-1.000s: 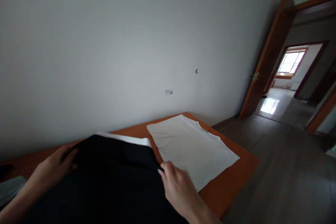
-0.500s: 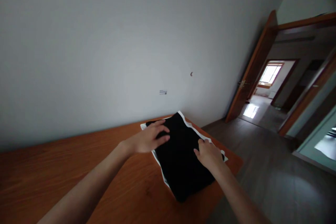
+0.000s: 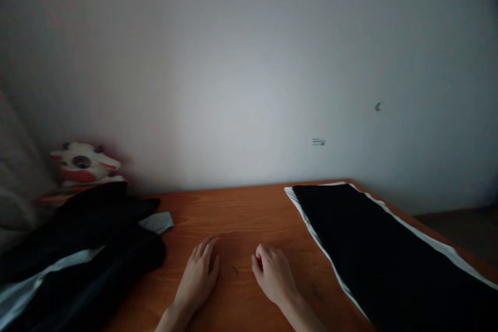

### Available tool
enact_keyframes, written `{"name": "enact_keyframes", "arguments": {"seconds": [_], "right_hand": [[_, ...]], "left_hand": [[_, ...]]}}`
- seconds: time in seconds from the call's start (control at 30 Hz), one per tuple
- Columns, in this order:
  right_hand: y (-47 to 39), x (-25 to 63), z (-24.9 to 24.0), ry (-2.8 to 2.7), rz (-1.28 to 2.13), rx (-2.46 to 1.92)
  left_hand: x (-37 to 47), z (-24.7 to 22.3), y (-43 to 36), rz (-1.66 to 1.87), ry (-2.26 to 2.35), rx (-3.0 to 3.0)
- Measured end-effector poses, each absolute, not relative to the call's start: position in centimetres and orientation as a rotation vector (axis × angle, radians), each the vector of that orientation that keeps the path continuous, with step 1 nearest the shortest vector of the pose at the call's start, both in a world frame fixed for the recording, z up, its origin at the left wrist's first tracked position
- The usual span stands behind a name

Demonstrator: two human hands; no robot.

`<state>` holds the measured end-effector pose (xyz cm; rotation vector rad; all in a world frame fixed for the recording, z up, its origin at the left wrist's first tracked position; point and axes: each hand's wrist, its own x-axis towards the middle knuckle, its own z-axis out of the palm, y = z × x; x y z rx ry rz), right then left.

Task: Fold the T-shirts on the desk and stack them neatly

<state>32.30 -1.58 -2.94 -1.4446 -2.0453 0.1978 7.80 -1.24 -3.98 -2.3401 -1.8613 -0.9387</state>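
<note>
So the black cloth (image 3: 381, 238) is lying flat over on the right side of the wooden table (image 3: 233, 202), on top of a white cloth (image 3: 319, 238) that peeks out as a thin border along both long sides, plus a bit at the far end. The near end of the pair runs out of view. Just left of them, well apart from the fabric, is the right hand (image 3: 274, 275), low over the tabletop with its fingers curled in pretty narrow, and I honestly can't tell if thumb and forefinger meet. Next to it, with bare wood between, the left hand (image 3: 198, 272) looks empty, fingers loosely bent and a small gap at the thumb. Can't say whether either one touches the wood. Further left there's a rumpled heap of dark clothes (image 3: 89, 238) with some light grey fabric (image 3: 157, 222) poking out, and behind that a cow figure (image 3: 83, 163), kinda blurry, near the pale wall (image 3: 233, 72). The wall also has a little label (image 3: 318, 142) and a small hook-shaped mark (image 3: 378, 107).
</note>
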Motion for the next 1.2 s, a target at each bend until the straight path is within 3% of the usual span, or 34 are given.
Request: {"name": "enact_keyframes", "arguments": {"seconds": [0.2,0.33,0.4,0.47,0.53,0.6,0.7,0.83,1.2], "right_hand": [[-0.4,32.3,-5.0,-1.95,0.46,-1.327],[0.7,34.2,-5.4,-1.636,0.7,-1.34],[1.0,34.6,-5.2,-1.575,0.722,-1.368],[1.0,34.6,-5.0,-1.551,0.731,-1.4],[0.8,34.5,-4.7,-1.546,0.733,-1.418],[0.6,34.4,-4.4,-1.555,0.726,-1.421],[0.3,34.3,-4.4,-1.598,0.71,-1.434],[0.3,34.4,-4.9,-1.686,0.701,-1.445],[0.9,35.0,-6.6,-1.758,0.711,-1.521]], "left_hand": [[8.3,-2.7,-4.2,-0.827,-2.034,-2.47],[8.7,-0.1,-5.2,-1.183,-1.974,-2.546],[8.4,1.6,-6.0,-1.714,-1.95,-2.451],[7.5,3.6,-7.1,-2.664,-1.973,-1.976],[5.9,5.5,-8.4,-3.762,-1.709,-0.961],[3.7,6.9,-9.7,-4.255,-1.144,0.08],[0.4,7.5,-10.9,-4.151,-0.79,0.898],[-2.3,5.9,-11.5,-3.917,-0.764,1.288],[-2.5,4.6,-11.7,-3.656,-1.285,0.854]]}}
